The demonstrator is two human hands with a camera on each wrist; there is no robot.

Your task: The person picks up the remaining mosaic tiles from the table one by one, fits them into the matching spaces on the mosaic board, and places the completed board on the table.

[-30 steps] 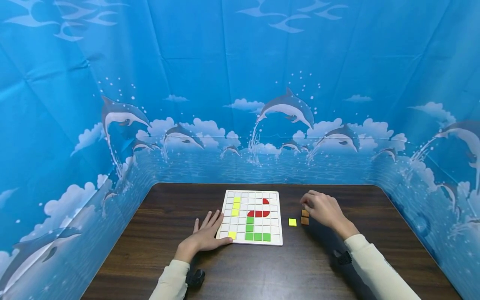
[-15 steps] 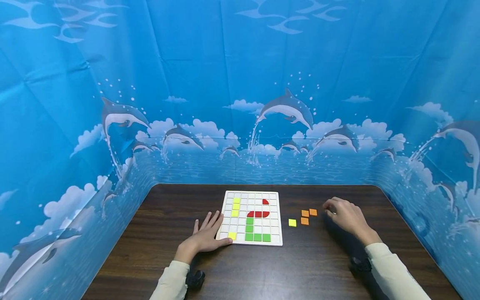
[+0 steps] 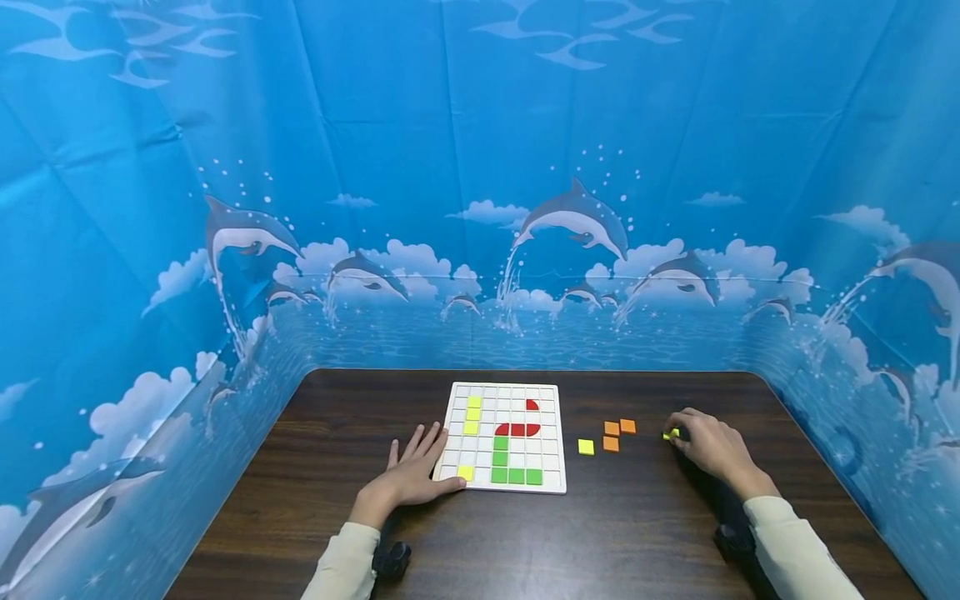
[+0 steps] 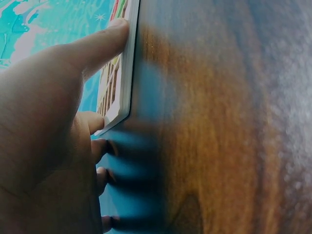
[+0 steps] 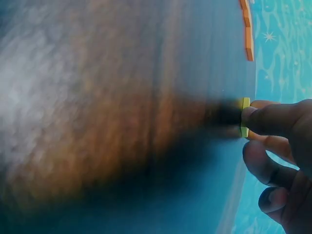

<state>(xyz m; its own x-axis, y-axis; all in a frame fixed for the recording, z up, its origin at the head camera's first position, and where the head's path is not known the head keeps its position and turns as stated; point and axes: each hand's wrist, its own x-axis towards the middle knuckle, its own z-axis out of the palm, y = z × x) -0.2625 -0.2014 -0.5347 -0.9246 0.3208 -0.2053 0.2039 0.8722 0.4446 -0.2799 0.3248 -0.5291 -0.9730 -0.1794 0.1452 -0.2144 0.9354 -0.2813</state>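
Note:
My left hand (image 3: 412, 473) lies with spread fingers along the left edge of a white grid board (image 3: 551, 458). Its thumb (image 4: 105, 41) rests on the board's near edge, beside a yellow tile (image 3: 466, 472) set in the near-left corner. On the board are more yellow squares (image 3: 472, 415), several green squares (image 3: 499, 458) and rounded red pieces (image 3: 517, 430). Off to the right, my right hand (image 3: 712, 446) pinches a small yellow square tile (image 5: 245, 117) between thumb and fingers, low at the table. The other fingers of that hand are bent.
Between the board and my right hand lie a loose yellow tile (image 3: 586, 447) and three orange tiles (image 3: 611, 444) close together. Dark wood-grain table (image 3: 480, 542) extends around them. A blue dolphin-print curtain (image 3: 480, 325) encloses the back and sides.
My right hand has moved right, away from the orange tiles, uncovering the third one, and now has a yellow tile at its fingertips. The left hand stays in place.

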